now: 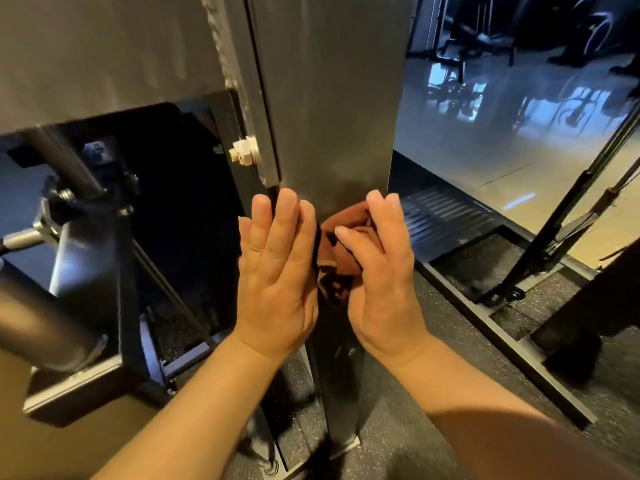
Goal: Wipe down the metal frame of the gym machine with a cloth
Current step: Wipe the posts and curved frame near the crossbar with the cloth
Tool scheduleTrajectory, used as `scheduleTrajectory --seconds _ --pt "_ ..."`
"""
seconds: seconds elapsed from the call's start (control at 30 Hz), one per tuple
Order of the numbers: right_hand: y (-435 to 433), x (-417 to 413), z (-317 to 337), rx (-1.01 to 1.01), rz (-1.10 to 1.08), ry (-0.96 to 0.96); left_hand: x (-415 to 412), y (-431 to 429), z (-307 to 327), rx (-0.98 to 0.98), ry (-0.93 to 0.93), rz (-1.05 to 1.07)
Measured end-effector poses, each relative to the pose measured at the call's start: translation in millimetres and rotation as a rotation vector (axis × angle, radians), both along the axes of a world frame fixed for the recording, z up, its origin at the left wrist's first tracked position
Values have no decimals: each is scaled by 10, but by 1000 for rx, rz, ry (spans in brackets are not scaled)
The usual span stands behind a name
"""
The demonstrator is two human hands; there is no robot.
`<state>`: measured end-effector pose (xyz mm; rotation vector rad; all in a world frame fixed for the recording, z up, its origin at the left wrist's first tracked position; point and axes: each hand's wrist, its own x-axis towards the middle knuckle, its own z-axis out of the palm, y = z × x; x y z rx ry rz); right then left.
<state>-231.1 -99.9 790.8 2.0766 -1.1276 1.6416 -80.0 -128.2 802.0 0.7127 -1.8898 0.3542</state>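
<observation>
Now right hand [381, 282] clutches one brown cloth [333, 252]; left hand [277, 271] presses flat against one metal post [332, 98].

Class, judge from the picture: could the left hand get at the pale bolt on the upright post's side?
Probably yes. The bolt sticks out just above the left hand, nothing lies between them, and its fingers lie straight on the post while the right hand holds the cloth.
</observation>
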Motion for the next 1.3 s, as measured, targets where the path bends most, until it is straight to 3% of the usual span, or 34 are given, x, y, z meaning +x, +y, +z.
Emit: scheduleTrajectory --seconds 0.07,0.23,0.37,0.43,0.57,0.67,0.77,0.87,0.97,1.17,1.3 --pt "-30 35 -213 0 8 29 -15 12 -57 -3 7 4" --pt "-41 -215 -1104 -20 -83 343 4 39 -278 -21 -39 46" --pt "6 -458 -1148 53 -14 489 -13 81 -379 20 -51 75" --pt "-7 -481 -903 74 31 463 -19 77 -409 22 -45 75" --pt "-63 -304 -317 31 58 233 -25 47 -423 14 -14 25" --pt "-82 -173 -347 -17 43 140 -38 3 -511 -10 28 1" --pt "-128 -225 -819 -50 40 203 -64 -56 -657 -21 59 -16" --pt "-161 -473 -1410 -74 52 436 -98 -58 -834 -4 76 -36" --pt "-163 -649 -1516 -59 50 519 -127 -26 -1013 14 111 -55" --pt "-263 -157 -932 -104 58 21 -215 20 -1408 18 221 -82" --pt "-275 -189 -1191 -167 97 100 -254 21 -1504 25 343 -211"
